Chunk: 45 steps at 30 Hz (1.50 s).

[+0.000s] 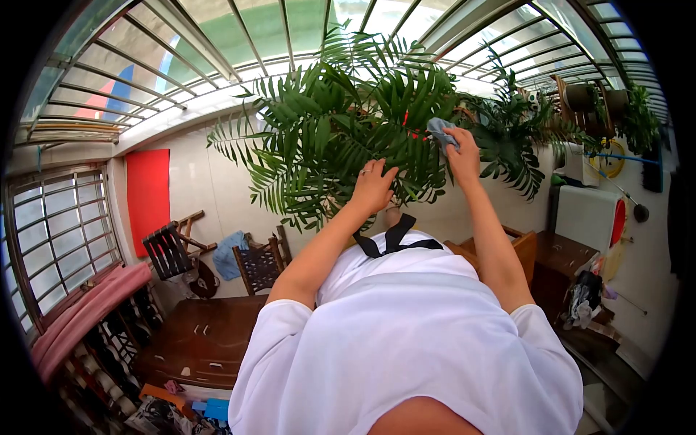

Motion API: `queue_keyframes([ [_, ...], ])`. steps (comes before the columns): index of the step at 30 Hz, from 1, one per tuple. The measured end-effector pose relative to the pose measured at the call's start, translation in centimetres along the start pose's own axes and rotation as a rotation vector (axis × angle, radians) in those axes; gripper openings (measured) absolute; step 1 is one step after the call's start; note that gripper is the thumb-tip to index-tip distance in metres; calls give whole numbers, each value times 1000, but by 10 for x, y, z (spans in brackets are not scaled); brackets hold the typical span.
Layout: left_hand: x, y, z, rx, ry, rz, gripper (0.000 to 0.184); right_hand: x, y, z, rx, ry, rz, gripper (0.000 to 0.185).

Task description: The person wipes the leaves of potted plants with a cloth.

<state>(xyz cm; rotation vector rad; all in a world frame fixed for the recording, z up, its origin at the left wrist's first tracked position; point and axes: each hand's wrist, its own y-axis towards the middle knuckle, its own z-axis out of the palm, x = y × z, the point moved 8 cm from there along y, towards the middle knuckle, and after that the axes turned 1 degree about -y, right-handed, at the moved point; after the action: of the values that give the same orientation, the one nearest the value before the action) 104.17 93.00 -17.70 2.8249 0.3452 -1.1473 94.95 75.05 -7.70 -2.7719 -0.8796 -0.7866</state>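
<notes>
A large potted plant with long feathery green leaves [312, 109] fills the upper middle of the head view. My left hand [373, 187], with a ring on one finger, is at its lower front. Its fingers curl in among the leaves and appear to hold one, though the fingertips are partly hidden. Up and to the right, my right hand [464, 154] is closed around a bunched grey-blue cloth [441, 133]. The cloth is beside the right-hand leaves of the plant. Something red shows between the leaves just left of the cloth.
Metal window bars [239, 36] run behind the plant. At left are a folding chair [168, 250], a woven-backed chair [259, 265] and a brown cabinet [206, 337]. More plants [511, 130] stand at right, near a white appliance [586, 217] and a wooden chair [525, 254].
</notes>
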Motion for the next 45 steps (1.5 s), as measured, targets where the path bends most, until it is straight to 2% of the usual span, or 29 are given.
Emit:
queue_keyframes([
  [2,-4,0,-4,-28,19,31,59,36,0,5,-42,83,-160,31],
  [7,-5,0,0,-13,31,36,53,110,-23,75,302,33,-410,32],
  [10,-5,-8,-8,-46,33,33,44,107,-33,108,420,-65,-437,33],
  [13,8,-23,-12,72,-38,-30,45,88,-39,123,493,-179,-445,35],
  [15,18,-36,-34,-129,-260,-13,36,76,-43,119,505,-243,-464,35],
  [16,24,-38,-37,-127,-262,-15,36,72,-44,116,507,-243,-462,35],
  [19,67,-46,-40,-179,-480,-386,29,60,-48,113,546,-263,-381,35],
  [20,69,-41,-40,-175,-482,-385,29,57,-50,113,572,-221,-344,36],
  [22,63,-25,-60,-372,-332,-231,30,53,-57,112,601,-180,-300,37],
  [24,63,-2,-59,-347,-332,-190,37,54,-68,119,749,27,-237,39],
  [26,51,20,-49,-259,-109,-39,45,61,-77,112,778,92,-212,41],
  [27,46,26,-42,-136,-71,-21,48,61,-84,112,832,200,-165,41],
  [28,44,28,-43,-126,-73,-14,48,60,-90,112,881,311,-116,41],
  [30,33,28,-24,168,165,107,42,50,-92,107,879,350,-83,40],
  [31,34,24,-23,216,177,105,33,47,-89,99,840,404,-51,41],
  [32,35,19,-25,231,177,116,33,41,-85,92,798,458,-20,41],
  [34,36,6,-39,188,222,165,32,12,-72,85,609,489,117,38],
  [36,38,-5,-47,212,245,181,33,-17,-60,80,562,583,394,37],
  [38,44,-11,-59,170,214,160,37,-52,-46,86,487,645,478,37],
  [39,44,-12,-67,107,215,182,29,-59,-38,81,461,551,459,38],
  [45,58,-1,-96,17,156,120,34,-101,-6,74,260,399,432,41],
])
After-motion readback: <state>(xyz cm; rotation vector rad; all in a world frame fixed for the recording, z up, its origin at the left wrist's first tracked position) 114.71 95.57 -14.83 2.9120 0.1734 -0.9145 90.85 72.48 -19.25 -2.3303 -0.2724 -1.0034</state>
